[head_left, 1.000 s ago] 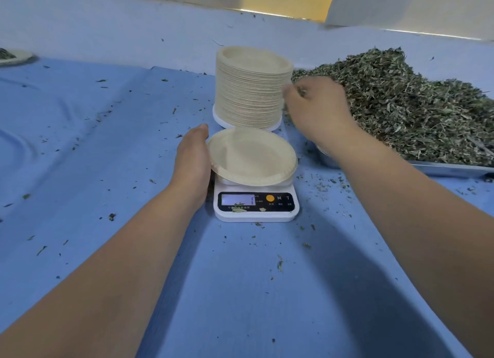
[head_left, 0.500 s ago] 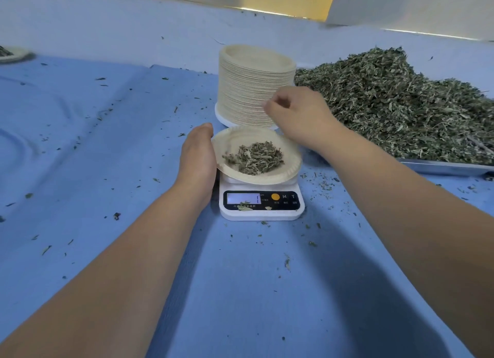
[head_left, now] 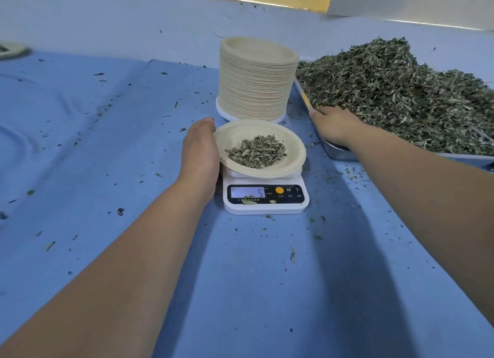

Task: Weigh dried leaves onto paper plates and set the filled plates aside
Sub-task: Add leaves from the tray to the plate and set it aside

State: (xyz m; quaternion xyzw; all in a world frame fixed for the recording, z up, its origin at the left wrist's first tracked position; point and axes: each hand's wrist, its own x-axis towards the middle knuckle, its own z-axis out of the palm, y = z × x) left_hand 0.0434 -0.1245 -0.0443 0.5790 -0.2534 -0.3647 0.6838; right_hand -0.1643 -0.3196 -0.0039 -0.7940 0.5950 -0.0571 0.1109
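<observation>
Pale round paper plate [head_left: 293,147] of dried leaves [head_left: 257,151] is sitting on white digital scale [head_left: 267,207] | left hand [head_left: 200,154] is curling round its rim | right hand [head_left: 334,123] is digging into green leaf heap [head_left: 401,95], grasp hidden | risk: left hand's touch skewing the reading

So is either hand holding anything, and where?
The left hand holds the plate by its left rim, on the scale. The right hand is in the leaf pile; any grip there is hidden.
</observation>
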